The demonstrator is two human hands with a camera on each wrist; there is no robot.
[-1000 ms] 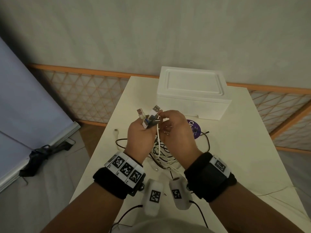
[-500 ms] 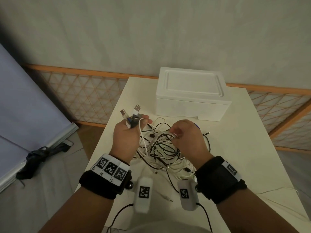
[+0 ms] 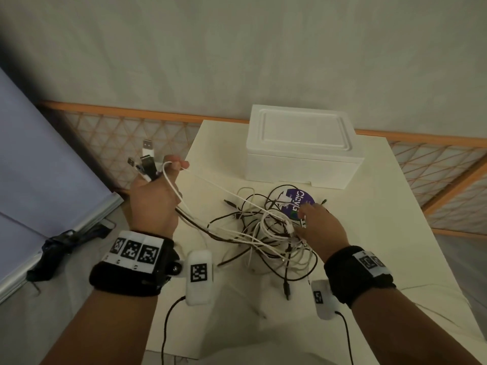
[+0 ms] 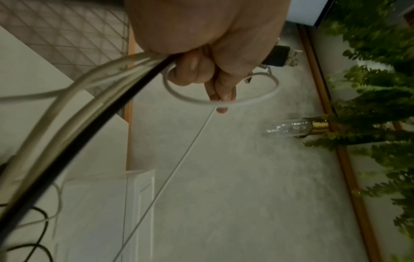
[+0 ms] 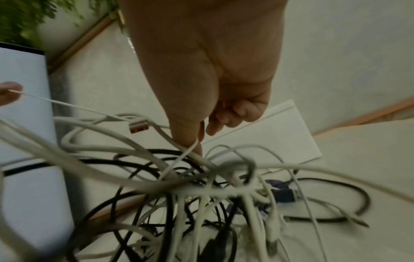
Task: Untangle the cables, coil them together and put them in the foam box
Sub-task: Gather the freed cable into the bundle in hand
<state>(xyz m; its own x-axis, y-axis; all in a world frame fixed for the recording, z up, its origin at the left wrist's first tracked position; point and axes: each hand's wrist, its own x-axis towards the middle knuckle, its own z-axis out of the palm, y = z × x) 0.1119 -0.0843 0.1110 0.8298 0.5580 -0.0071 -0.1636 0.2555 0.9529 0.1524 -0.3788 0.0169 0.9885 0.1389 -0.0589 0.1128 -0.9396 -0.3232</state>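
**Cable ends gathered in the left hand, right hand in the tangle**

The left hand [image 3: 152,204] is raised off the worktop's [image 3: 382,259] left edge, at about 9 o'clock from the tangle of cables [image 3: 266,233]. Its fingers are curled tight round a bundle of cable ends, and several USB plugs [image 3: 146,160] stick up above the fist. A thin white cable [image 3: 210,180] loops over the forefinger and runs taut from there down into the tangle. The left wrist view shows white cables and one black cable [image 4: 112,113] leaving the underside of the closed fist.

The right hand [image 3: 320,227] rests low on the tangle, at its 3 o'clock side. In the right wrist view the thumb and forefinger [image 5: 190,140] pinch a white strand where it enters the knot, and the other fingers are curled in.

The tangle of white and black cables lies on the middle of the worktop, partly lifted toward the left hand. Under its far right part lies a round purple sticker [image 3: 300,204]. The white foam box [image 3: 303,151] stands at 12 o'clock from the tangle, near the far edge, with its lid on. No cable is in it.
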